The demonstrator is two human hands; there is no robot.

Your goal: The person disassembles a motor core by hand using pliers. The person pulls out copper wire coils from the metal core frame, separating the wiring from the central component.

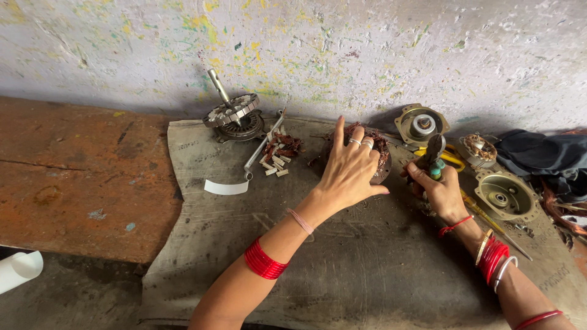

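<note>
— Left hand [350, 168]?
— Spread flat over the wound stator [374, 153], fingers fanned, index pointing at the wall, palm pressing down on the copper coils. Rings on two fingers.
— Right hand [441, 190]?
— Closed in a fist around the pliers [434, 156], teal grips in the palm, dark jaws up and tilted toward the stator's right edge. Jaws apparently shut; hard to tell whether pinching any wire.
— Where exactly, the stator?
— On the grey sacking mat [342, 263], near its far edge, close to the paint-flecked wall [306, 49]. Directly under the left hand, just left of the right. Round, lying flat, so no real long axis; the pliers' axis running up and slightly left, meeting it from the right. Left hand nearer, already touching.
— Around it?
— Left: a rotor with upright shaft [231, 113], a pale metal rod [264, 145], a little heap of paper slips and wedges [278, 156], a curved white strip [226, 187]. Right: a round end cover with bearing [420, 124], a second cover [506, 195], a smaller wound piece [478, 148], a yellow-handled tool [454, 159], dark cloth [538, 156].
— Labels, signs, packages?
— No packages. Faint dark lettering printed on the sacking, along its upper left and lower right edges. Rusty brown slab [79, 177] to the left, white paper roll [19, 269] at the lower left corner.
</note>
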